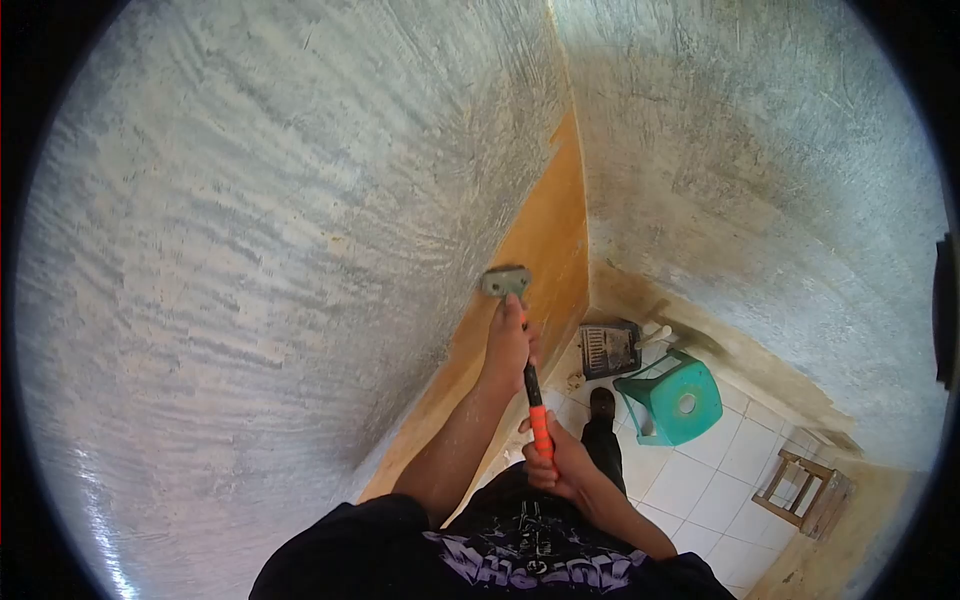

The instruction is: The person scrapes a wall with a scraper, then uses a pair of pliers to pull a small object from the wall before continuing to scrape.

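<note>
A long-handled scraper (535, 385) with an orange and black handle is in both my hands. Its wide grey metal head lies against the wall, where the grey scraped surface (300, 240) meets a strip of orange-yellow paint (545, 230). My left hand (510, 345) is wrapped round the upper shaft just below the head, one finger stretched along it. Lower down, my right hand (560, 460) grips the orange end of the handle, near my dark shirt.
On the white tiled floor (700, 490) stand a green plastic stool (685, 403), a dark slotted tray (610, 348) by the corner and a small wooden stool (800, 492). My shoe (602, 402) is near the tray. A second grey wall (760, 180) rises at the right.
</note>
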Available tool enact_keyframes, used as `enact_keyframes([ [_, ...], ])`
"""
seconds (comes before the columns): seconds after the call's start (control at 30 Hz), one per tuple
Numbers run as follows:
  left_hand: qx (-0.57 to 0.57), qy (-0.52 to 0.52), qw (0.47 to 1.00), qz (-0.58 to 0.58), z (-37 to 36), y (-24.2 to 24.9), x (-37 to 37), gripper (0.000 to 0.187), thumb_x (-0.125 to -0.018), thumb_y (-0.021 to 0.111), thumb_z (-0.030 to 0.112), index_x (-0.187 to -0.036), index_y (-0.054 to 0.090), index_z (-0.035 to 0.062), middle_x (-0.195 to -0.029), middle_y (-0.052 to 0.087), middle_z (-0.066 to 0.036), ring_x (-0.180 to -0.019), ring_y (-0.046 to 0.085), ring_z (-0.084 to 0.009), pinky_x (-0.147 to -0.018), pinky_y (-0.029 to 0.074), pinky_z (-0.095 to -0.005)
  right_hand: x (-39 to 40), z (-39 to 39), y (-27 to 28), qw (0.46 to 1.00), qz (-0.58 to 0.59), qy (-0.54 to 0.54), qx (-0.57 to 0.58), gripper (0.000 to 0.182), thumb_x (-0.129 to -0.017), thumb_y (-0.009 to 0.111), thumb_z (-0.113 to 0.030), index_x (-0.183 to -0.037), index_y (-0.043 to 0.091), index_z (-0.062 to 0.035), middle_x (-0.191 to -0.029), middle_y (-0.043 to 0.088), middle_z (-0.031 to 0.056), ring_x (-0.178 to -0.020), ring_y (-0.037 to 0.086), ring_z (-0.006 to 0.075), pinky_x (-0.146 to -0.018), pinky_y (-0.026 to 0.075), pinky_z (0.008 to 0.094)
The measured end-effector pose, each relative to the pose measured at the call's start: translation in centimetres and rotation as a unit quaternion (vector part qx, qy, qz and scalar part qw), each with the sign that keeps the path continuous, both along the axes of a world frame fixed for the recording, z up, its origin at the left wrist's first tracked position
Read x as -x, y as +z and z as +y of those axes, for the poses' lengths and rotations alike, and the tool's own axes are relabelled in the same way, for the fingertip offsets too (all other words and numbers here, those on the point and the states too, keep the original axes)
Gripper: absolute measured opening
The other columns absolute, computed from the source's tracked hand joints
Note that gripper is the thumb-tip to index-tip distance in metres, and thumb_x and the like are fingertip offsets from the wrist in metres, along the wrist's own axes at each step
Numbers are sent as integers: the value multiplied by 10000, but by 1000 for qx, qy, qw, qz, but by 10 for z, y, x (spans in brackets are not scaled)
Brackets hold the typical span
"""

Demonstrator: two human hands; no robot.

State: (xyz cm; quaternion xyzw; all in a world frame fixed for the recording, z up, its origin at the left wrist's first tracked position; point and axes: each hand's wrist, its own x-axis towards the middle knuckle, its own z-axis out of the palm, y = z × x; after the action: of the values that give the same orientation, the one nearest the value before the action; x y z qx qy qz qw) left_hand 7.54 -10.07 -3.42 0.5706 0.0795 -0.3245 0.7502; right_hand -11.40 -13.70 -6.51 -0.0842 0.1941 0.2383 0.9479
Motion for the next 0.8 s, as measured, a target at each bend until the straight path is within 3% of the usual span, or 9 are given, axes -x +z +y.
enact_keyframes([
  [0.3,31,-1,999,-14,-40,6,-22,377,-1033,390,510,-1059,433,136,-617,351,27,-456,329,-82,-413,307,-243,-24,-36,10,998,-3,-24,50,481,-1027,271,-577,-1173,483,-171,-528,350,-2,-371,304,106,-366,270,258],
  [0.5,77,1,997,0,-21,0,1,386,-1039,372,507,-1064,436,127,-647,375,9,-490,360,-91,-464,349,-254,-4,-37,-4,991,-31,-28,125,467,-1051,319,-491,-1233,472,-88,-585,416,10,-421,383,106,-418,342,246],
  [0.67,85,28,996,-20,-24,11,20,384,-1046,351,502,-1070,440,129,-684,402,-4,-524,389,-110,-524,391,-288,12,-61,-27,907,-105,-44,405,387,-1033,478,-298,-1320,445,-40,-715,516,25,-504,456,88,-462,380,236],
  [0.8,116,59,990,-51,-21,25,32,412,-1038,337,533,-1064,445,136,-675,393,3,-520,377,-107,-526,381,-286,11,-66,-31,867,-130,-32,479,403,-1013,533,-248,-1340,447,-28,-758,538,27,-524,462,74,-474,381,231],
])
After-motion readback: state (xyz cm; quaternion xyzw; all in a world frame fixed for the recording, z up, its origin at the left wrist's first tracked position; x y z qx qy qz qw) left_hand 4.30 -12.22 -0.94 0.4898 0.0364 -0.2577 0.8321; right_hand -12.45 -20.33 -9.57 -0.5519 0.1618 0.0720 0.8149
